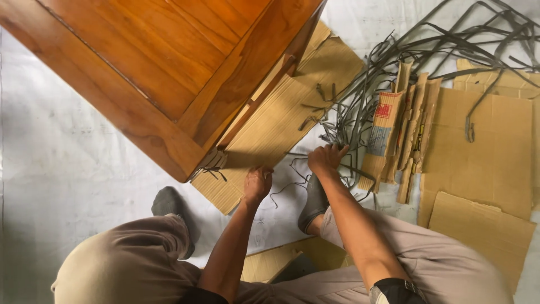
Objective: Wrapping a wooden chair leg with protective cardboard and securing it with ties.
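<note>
The left hand presses flat on the near edge of a corrugated cardboard sheet, fingers curled over it. The sheet lies on the floor under a wooden cabinet. Just right, the right hand closes its fingers around grey straps, a tangle spreading far right over cardboard pieces.

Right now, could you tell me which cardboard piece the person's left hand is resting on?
The left hand rests on the corrugated sheet tucked under the wooden furniture; the others lie untouched at the right.
</note>
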